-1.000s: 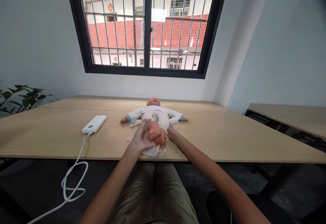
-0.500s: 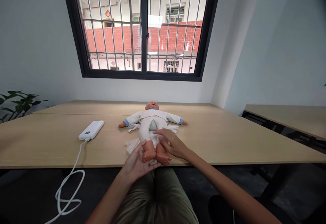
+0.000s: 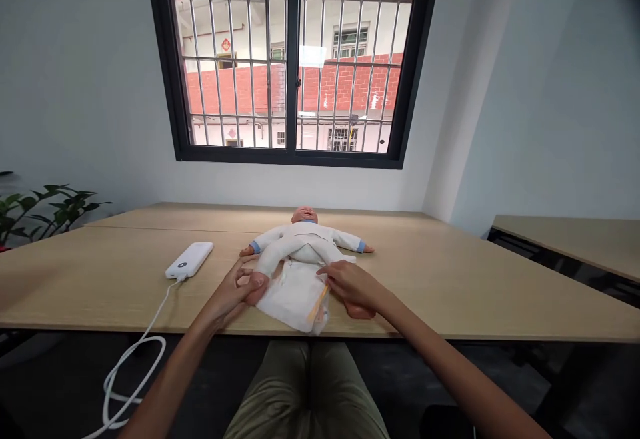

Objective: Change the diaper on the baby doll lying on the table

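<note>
A baby doll [image 3: 306, 231] in a white outfit with blue cuffs lies on its back, head away from me, its legs spread apart. Between the legs a white diaper [image 3: 290, 296] is laid out toward the table's front edge, with a yellowish strip on its right side. My left hand [image 3: 239, 292] is closed around the doll's foot on the left. With bent fingers, my right hand [image 3: 353, 282] pinches the diaper's right edge near the other leg. That leg's foot [image 3: 361, 311] shows partly beneath my right hand.
A white power bank [image 3: 190, 260] with a white cable [image 3: 163, 306] lies left on the wooden table [image 3: 440, 279]; the cable hangs over the front edge. A plant [image 3: 50, 209] stands at far left. Another table [image 3: 565, 236] is at right, a barred window [image 3: 295, 59] behind.
The doll's legs, together before, are now spread apart, uncovering the diaper. My left hand moved left with one foot; my right hand moved slightly right and down. The camera view shifted a little.
</note>
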Available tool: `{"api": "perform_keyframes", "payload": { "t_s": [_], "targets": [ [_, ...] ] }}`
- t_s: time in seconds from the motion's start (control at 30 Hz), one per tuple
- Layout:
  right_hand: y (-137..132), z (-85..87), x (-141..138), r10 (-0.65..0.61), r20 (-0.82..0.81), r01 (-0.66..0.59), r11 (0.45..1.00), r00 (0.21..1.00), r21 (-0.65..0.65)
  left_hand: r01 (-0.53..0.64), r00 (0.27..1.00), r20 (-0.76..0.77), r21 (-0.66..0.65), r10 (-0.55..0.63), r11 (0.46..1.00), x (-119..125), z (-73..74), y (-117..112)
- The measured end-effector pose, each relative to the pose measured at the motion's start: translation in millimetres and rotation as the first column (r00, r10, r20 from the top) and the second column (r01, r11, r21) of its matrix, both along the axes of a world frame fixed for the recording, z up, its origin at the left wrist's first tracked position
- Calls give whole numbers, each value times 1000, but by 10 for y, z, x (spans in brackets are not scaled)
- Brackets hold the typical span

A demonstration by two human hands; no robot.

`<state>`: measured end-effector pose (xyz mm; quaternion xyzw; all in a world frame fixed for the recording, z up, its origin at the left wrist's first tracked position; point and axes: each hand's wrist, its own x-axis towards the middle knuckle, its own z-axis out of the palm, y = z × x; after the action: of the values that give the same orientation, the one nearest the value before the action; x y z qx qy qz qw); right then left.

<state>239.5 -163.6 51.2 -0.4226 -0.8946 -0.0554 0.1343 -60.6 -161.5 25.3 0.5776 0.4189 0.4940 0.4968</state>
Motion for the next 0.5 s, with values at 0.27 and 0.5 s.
{"api": "perform_keyframes", "payload": {
  "t_s": [0.27, 0.5],
  "targets": [
    [-145, -289, -279, 82, 103, -87, 995, 991, 46, 23, 956, -293, 82, 2, 996, -103, -78, 47],
    [20, -77, -70, 49, -463, -83, 995, 885, -55, -12, 871, -468, 290, 152, 957, -87, -127, 218]
  ]
}}
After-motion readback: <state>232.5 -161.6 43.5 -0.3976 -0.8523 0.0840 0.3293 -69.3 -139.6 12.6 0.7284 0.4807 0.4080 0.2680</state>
